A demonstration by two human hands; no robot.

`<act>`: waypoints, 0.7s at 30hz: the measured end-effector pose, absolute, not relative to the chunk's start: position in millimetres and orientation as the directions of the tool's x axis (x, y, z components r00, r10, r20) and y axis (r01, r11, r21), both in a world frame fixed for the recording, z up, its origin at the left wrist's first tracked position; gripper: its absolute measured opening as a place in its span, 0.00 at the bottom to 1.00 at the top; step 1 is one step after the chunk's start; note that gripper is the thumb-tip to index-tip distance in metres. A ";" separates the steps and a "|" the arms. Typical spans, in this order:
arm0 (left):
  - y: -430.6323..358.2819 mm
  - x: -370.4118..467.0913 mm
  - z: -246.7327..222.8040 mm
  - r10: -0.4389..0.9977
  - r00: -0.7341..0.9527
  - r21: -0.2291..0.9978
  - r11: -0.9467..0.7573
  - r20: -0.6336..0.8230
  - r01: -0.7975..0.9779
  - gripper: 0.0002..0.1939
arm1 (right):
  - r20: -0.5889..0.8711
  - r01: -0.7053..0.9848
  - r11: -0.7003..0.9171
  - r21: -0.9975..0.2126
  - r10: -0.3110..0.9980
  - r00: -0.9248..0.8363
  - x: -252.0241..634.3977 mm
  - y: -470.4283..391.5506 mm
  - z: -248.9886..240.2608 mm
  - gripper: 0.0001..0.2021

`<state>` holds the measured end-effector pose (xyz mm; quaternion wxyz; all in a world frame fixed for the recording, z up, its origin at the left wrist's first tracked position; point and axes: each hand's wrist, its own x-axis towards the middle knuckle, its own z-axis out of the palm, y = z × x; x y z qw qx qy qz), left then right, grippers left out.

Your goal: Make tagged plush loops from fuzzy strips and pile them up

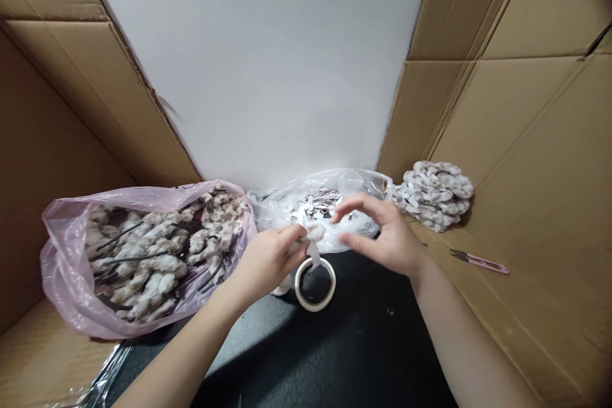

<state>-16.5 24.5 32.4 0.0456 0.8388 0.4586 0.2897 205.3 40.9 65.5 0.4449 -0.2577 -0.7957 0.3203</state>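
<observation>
**Left hand point(272, 261) pinches a fluffy piece point(316, 232) while the right hand point(392, 239) stands open beside it**

The left thumb and fingers are closed together on the small white-and-brown piece, whose end pokes out from the fingertips toward the right. A white strip point(313, 255) hangs down from the pinch; it is blurred, so it could be either a tag or a bit of tape. Just to the right of the grip, the right hand has its thumb and fingers parted in a wide curve, with nothing between them, and it is apart from the piece.

Right below the grip, a roll of cream tape point(314, 307) lies on the black surface point(377, 338). Behind the grip sits a clear plastic bag point(358, 226) with many white tags point(322, 199) in it.

To the left of the grip, near the forearm, a pink plastic bag point(67, 268) lies open, filled with fluffy strands point(160, 280) and some dark cords point(136, 257). To the right, beyond the right hand, is a heap of fluffy pieces point(442, 194) with white tags showing among them. Nearer than that heap, pink-handled snips point(480, 261) lie on cardboard point(516, 312). Farthest behind the grip, a pale panel point(268, 64) rises between cardboard walls point(109, 83).
</observation>
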 end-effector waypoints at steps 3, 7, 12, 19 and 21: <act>25.4 -13.0 25.6 0.586 0.631 -0.019 -0.725 0.509 0.689 0.08 | 0.449 0.027 0.511 -0.859 0.779 -0.438 196.9 60.2 45.1 0.09; 22.6 -9.9 21.7 0.406 0.687 -0.258 -0.716 0.602 0.649 0.08 | 0.148 0.071 0.240 -0.968 0.778 -0.610 180.8 79.1 16.8 0.17; 21.3 -13.1 19.2 0.419 0.644 -0.219 -0.704 0.640 0.675 0.09 | 0.059 0.095 0.140 -0.986 0.810 -0.584 179.4 82.2 12.5 0.15; 21.7 -10.2 19.9 0.385 0.659 -0.262 -0.699 0.646 0.665 0.07 | 0.073 0.110 0.152 -0.982 0.851 -0.520 181.0 81.0 14.5 0.11; 20.5 -8.0 21.2 0.344 0.690 -0.334 -0.683 0.637 0.650 0.07 | 0.053 0.093 0.126 -0.988 0.827 -0.560 179.9 80.2 14.9 0.12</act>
